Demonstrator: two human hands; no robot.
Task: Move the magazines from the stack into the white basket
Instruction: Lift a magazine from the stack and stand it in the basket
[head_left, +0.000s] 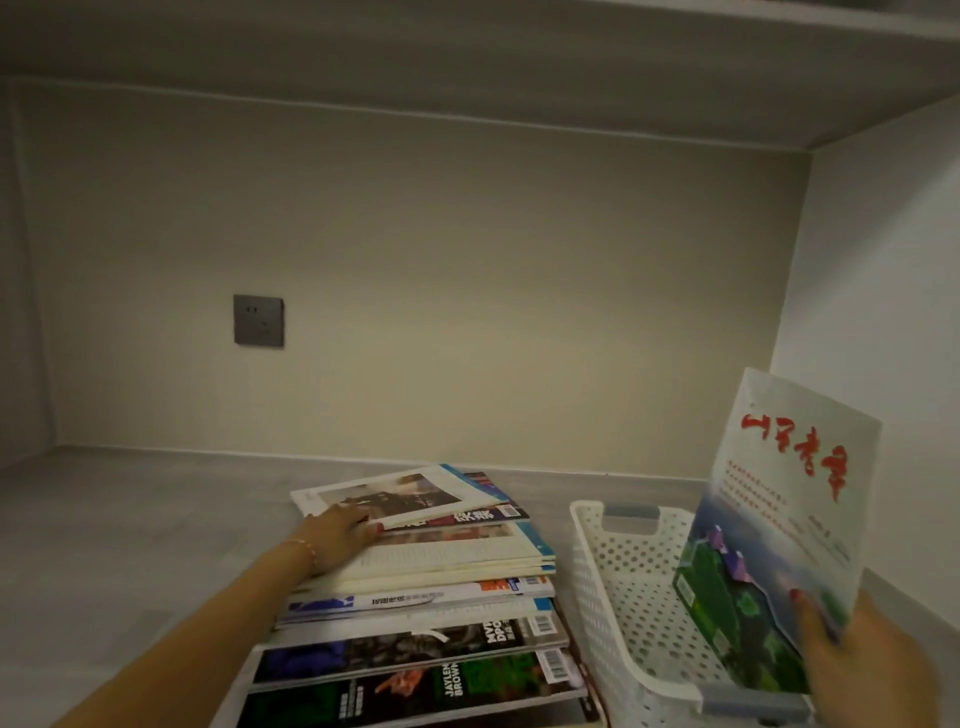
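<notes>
The right hand is holding one magazine in its grip, thumb pressed on the cover near the bottom edge. This magazine is standing almost upright, with its lower end down inside the white basket. Its cover is smooth and shiny, pale at the top with big red writing, and green and blue at the bottom.

The left hand is resting on the stack, fingers curling a little over the near edge of the top magazine; I cannot tell if its grip is really closing on it. A thin bracelet is sitting on the wrist.

The stack is sitting just beside the basket, on its left. About eight or nine flat magazines are showing in it, spread out like steps. The basket is one long plastic box with many small round holes and two grey handles.

Everything is sitting on a grey worktop, smooth and dull. A plain cream wall is rising behind it, with one dark square socket. A flat board is hanging overhead.
</notes>
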